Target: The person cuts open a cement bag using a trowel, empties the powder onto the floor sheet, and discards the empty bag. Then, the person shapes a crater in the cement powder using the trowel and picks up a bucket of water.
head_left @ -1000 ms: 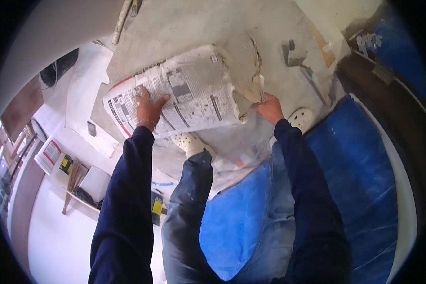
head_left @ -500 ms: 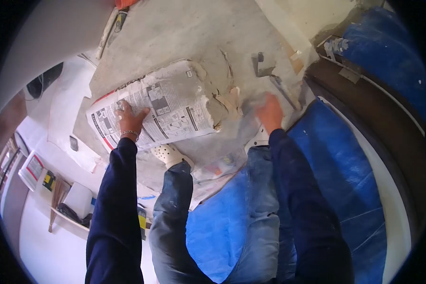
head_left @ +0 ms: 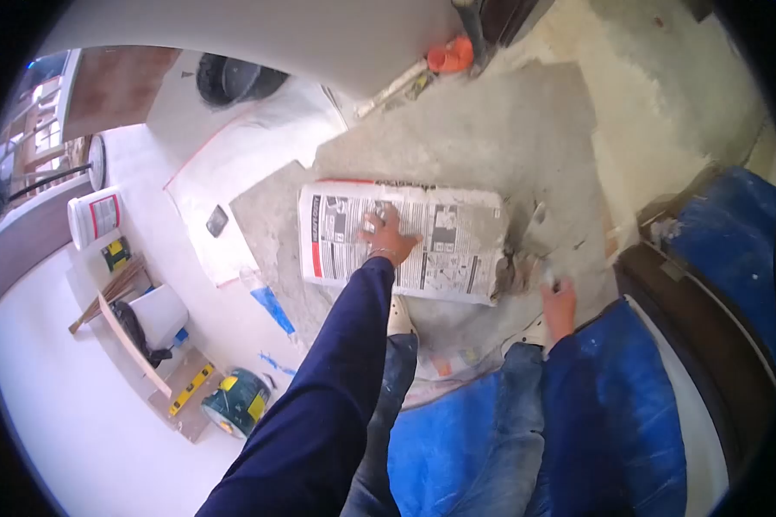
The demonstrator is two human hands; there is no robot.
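Observation:
A printed paper sack (head_left: 457, 250) of what looks like building powder lies flat on the dusty sheet (head_left: 457, 138), its right end torn and ragged. My left hand (head_left: 390, 241) rests on top of the sack with fingers spread, pressing on its printed face. Just beyond the torn end, low near my right shoe (head_left: 535, 333), is my right hand (head_left: 560, 307). Its fingers are curled together, and the fingertips are blurred. Whatever they may hold cannot be made out. Grey crumbs and torn paper (head_left: 516, 269) lie between that hand and the sack.
A blue tarp (head_left: 444, 439) covers the floor beneath my legs. At left are a green tub (head_left: 235, 401), a yellow level (head_left: 190, 389), a white bucket (head_left: 95, 217) and a phone (head_left: 217, 221). A black bucket (head_left: 237, 79) and an orange object (head_left: 450, 55) are at the back.
The view has swung left, so more of the room's left side shows. My left hand stays on the sack. My right hand has come lower, toward my right shoe, its fingers curled.

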